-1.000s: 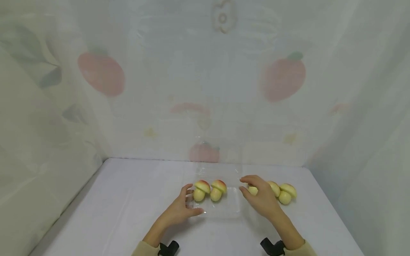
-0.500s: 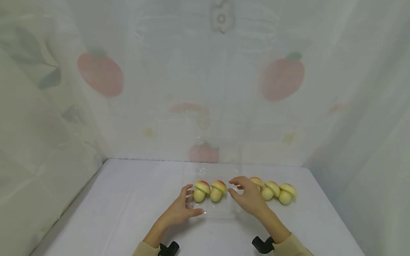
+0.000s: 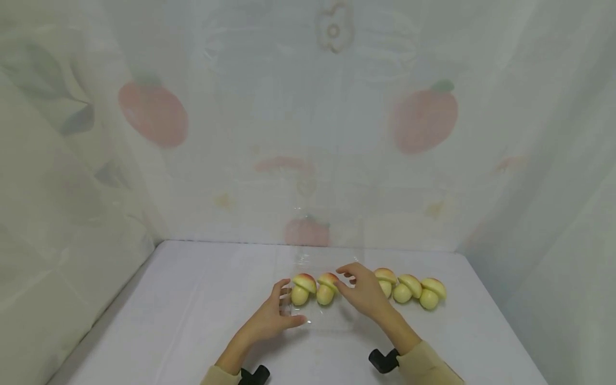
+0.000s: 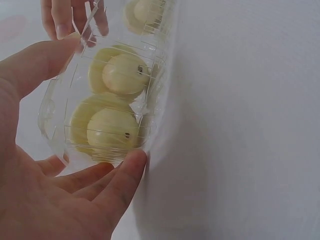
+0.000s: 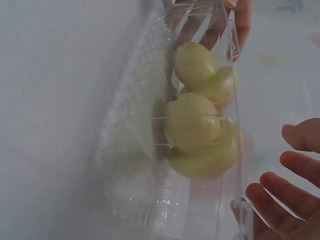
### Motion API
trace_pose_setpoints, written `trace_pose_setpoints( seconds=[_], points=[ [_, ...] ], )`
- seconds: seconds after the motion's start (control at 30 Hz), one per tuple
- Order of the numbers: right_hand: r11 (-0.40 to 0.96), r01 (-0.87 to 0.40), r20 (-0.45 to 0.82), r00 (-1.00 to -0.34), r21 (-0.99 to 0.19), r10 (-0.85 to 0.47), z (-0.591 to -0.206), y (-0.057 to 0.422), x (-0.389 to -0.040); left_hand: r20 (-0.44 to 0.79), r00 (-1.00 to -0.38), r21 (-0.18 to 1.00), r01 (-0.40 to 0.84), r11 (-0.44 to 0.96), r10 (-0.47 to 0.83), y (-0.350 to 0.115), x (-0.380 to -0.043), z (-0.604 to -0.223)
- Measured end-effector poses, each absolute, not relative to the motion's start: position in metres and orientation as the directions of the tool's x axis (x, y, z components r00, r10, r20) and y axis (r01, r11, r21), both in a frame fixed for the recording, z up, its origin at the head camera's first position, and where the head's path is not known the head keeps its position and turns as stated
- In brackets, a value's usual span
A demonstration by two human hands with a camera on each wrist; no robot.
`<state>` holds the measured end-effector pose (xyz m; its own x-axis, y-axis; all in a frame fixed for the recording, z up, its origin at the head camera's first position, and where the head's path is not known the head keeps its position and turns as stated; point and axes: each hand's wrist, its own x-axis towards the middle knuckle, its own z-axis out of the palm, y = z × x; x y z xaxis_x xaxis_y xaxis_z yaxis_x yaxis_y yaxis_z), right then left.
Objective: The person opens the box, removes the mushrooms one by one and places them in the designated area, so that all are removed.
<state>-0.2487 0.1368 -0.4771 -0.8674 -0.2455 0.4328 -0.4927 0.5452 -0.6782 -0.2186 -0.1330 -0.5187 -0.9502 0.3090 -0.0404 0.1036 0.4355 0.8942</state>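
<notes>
A clear plastic clamshell box lies on the table with its lid raised at the back. Two mushroom-shaped pieces, yellow-green with reddish caps, sit in its left part: a left mushroom and a right mushroom. My left hand grips the left end of the box, thumb at the front edge and fingers along the side, as the left wrist view confirms. Above the right part of the box hovers my right hand, fingers loosely bent and holding nothing. In the head view its fingertips overlap the right mushroom's cap; the right wrist view shows them apart.
On the white table, right of the box, three more mushroom pieces stand in a row: a near one, a middle one and an outer one. A pale printed curtain hangs behind and at both sides.
My right hand has moved left, from beside the loose mushrooms to over the box near the right mushroom. My left hand, the box and the mushrooms stay put.
</notes>
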Motion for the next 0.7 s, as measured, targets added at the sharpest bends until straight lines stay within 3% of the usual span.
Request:
trace_pose_setpoints(
  seconds=[0.33, 0.7],
  points=[
    [0.575, -0.409, 0.33, -0.913, -0.709, -0.242, -0.489, 0.128, -0.258, -0.035, -0.952, 0.894, 0.107, 0.436, 0.305, -0.132, -0.218, -0.519],
    [0.558, -0.424, 0.336, -0.906, -0.714, -0.257, -0.494, 0.123, -0.264, -0.035, -0.949, 0.9, 0.106, 0.423, 0.313, -0.133, -0.218, -0.519]
  ],
)
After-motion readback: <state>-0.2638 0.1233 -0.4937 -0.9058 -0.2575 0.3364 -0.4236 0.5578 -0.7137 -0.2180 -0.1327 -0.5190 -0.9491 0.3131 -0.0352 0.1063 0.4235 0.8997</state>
